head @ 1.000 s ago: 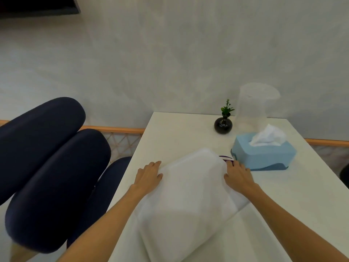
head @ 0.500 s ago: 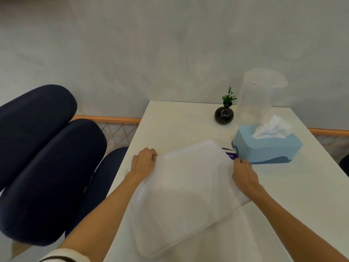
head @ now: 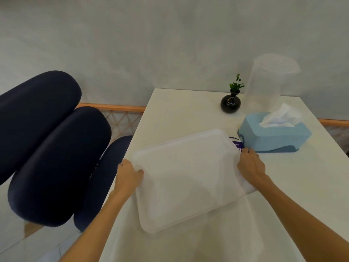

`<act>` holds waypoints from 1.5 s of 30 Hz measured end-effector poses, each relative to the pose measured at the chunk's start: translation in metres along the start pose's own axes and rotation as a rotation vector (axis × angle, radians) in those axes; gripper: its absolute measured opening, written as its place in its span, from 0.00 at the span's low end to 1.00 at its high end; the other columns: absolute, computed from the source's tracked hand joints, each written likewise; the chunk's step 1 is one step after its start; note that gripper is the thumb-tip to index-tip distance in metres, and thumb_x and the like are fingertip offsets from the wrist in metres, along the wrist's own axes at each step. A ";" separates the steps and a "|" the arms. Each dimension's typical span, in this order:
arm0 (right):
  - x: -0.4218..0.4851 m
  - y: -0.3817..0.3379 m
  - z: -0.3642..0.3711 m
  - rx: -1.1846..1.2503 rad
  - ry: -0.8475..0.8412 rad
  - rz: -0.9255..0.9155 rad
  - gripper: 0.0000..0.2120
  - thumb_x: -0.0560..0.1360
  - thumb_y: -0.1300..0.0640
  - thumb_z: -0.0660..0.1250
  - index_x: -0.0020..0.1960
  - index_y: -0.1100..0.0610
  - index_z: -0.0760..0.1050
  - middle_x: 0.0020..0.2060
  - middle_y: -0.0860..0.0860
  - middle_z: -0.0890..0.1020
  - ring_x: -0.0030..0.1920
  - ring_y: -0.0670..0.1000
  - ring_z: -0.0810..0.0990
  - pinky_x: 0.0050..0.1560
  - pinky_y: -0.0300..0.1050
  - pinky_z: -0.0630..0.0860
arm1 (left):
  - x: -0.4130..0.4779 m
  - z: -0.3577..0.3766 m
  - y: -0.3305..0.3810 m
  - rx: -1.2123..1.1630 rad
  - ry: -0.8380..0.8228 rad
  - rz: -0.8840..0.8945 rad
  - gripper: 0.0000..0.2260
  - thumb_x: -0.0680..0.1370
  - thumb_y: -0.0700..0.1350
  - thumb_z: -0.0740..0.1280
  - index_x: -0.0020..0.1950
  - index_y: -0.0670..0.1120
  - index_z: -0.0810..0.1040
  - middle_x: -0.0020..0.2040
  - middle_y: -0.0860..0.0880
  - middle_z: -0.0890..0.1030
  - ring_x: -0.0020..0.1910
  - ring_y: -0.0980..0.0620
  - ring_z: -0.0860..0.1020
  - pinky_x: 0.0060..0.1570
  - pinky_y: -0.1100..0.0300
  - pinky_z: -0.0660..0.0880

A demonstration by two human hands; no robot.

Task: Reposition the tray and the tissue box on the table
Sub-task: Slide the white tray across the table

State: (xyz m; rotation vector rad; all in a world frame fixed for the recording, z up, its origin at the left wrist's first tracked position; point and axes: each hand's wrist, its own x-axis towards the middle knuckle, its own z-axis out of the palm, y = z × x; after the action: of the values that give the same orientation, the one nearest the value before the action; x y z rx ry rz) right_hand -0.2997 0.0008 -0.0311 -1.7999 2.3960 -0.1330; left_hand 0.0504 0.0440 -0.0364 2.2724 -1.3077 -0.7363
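A white translucent tray point(head: 188, 178) lies askew on the white table point(head: 179, 110), its far corner turned toward the tissue box. My left hand point(head: 129, 173) grips the tray's left edge with curled fingers. My right hand point(head: 250, 164) holds the tray's right edge near its far corner. The light blue tissue box point(head: 273, 136), with a white tissue sticking out of the top, stands just beyond my right hand, apart from the tray.
A purple and white item point(head: 236, 143) peeks out from under the tray's far corner. A small black vase point(head: 230, 101) with a green sprig and a clear plastic jug point(head: 268, 86) stand at the back. Dark blue padded chairs point(head: 56, 148) sit left of the table.
Both hands went from resting flat on the tray to gripping its edges. The tray has turned slightly, with its near end now further right.
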 end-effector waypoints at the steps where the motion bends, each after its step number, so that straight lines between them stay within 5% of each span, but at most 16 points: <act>1: -0.001 0.000 0.001 0.006 -0.011 0.005 0.15 0.76 0.68 0.57 0.62 0.68 0.68 0.59 0.64 0.74 0.58 0.64 0.76 0.53 0.55 0.75 | -0.003 0.001 -0.004 0.005 -0.020 -0.016 0.19 0.75 0.40 0.67 0.62 0.34 0.67 0.58 0.37 0.72 0.48 0.42 0.74 0.41 0.54 0.72; 6: -0.001 -0.003 0.001 0.063 -0.046 0.030 0.15 0.76 0.67 0.59 0.62 0.68 0.68 0.60 0.64 0.74 0.58 0.65 0.76 0.55 0.56 0.74 | 0.016 -0.007 -0.009 0.098 -0.006 0.073 0.05 0.77 0.33 0.63 0.52 0.35 0.73 0.49 0.37 0.78 0.38 0.49 0.73 0.32 0.60 0.69; 13: 0.004 -0.016 0.007 0.178 -0.033 0.073 0.15 0.77 0.65 0.57 0.63 0.68 0.68 0.60 0.64 0.75 0.57 0.63 0.78 0.56 0.54 0.75 | 0.084 -0.022 0.022 0.131 0.057 0.189 0.07 0.76 0.30 0.60 0.49 0.34 0.78 0.45 0.36 0.81 0.44 0.40 0.77 0.41 0.52 0.70; 19: 0.019 -0.026 0.009 0.235 -0.043 0.097 0.12 0.77 0.65 0.58 0.58 0.68 0.71 0.56 0.64 0.77 0.53 0.63 0.79 0.52 0.54 0.76 | 0.134 -0.017 0.043 0.169 -0.006 0.206 0.11 0.72 0.27 0.56 0.34 0.40 0.71 0.34 0.42 0.73 0.33 0.47 0.68 0.31 0.57 0.64; 26: 0.032 -0.027 0.011 0.223 -0.039 0.117 0.10 0.77 0.65 0.57 0.55 0.69 0.71 0.53 0.64 0.78 0.49 0.63 0.80 0.44 0.51 0.75 | 0.165 -0.005 0.060 0.149 -0.025 0.224 0.13 0.73 0.26 0.57 0.49 0.34 0.79 0.41 0.42 0.77 0.39 0.45 0.73 0.31 0.60 0.65; 30: 0.033 -0.028 0.010 0.229 -0.017 0.116 0.11 0.77 0.65 0.58 0.57 0.69 0.70 0.53 0.64 0.78 0.50 0.63 0.79 0.42 0.49 0.71 | 0.166 -0.001 0.063 0.121 0.003 0.241 0.11 0.73 0.27 0.58 0.44 0.39 0.78 0.42 0.42 0.77 0.40 0.45 0.72 0.38 0.57 0.68; 33: 0.031 -0.027 0.009 0.264 -0.004 0.107 0.10 0.77 0.65 0.58 0.55 0.69 0.70 0.52 0.64 0.78 0.44 0.61 0.77 0.40 0.48 0.70 | 0.163 0.001 0.063 0.102 0.031 0.242 0.11 0.74 0.28 0.58 0.46 0.36 0.78 0.45 0.38 0.80 0.40 0.46 0.72 0.31 0.62 0.64; 37: 0.030 -0.026 0.006 0.288 -0.008 0.104 0.09 0.76 0.65 0.58 0.53 0.69 0.70 0.51 0.65 0.78 0.41 0.60 0.74 0.40 0.48 0.69 | 0.159 0.001 0.062 0.070 0.029 0.224 0.12 0.75 0.29 0.59 0.56 0.33 0.77 0.54 0.36 0.81 0.46 0.43 0.75 0.44 0.56 0.69; 41: 0.027 -0.022 0.000 0.314 -0.045 0.096 0.03 0.76 0.65 0.57 0.45 0.64 0.68 0.49 0.65 0.79 0.41 0.59 0.73 0.40 0.50 0.71 | 0.151 -0.001 0.071 0.124 0.064 0.223 0.19 0.77 0.36 0.63 0.68 0.38 0.70 0.66 0.35 0.71 0.65 0.35 0.68 0.63 0.42 0.69; 45: 0.017 -0.007 -0.010 0.315 -0.027 0.101 0.09 0.76 0.62 0.60 0.51 0.64 0.75 0.47 0.61 0.81 0.44 0.60 0.77 0.45 0.52 0.76 | 0.131 0.002 0.108 0.103 0.057 0.364 0.19 0.77 0.39 0.65 0.67 0.41 0.70 0.67 0.37 0.70 0.67 0.37 0.67 0.65 0.40 0.68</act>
State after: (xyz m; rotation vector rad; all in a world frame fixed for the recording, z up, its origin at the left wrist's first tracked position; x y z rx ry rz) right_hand -0.2997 -0.0175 -0.0209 -1.5282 2.2873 -0.4449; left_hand 0.0327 -0.1220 -0.0055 2.0281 -1.7022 -0.4824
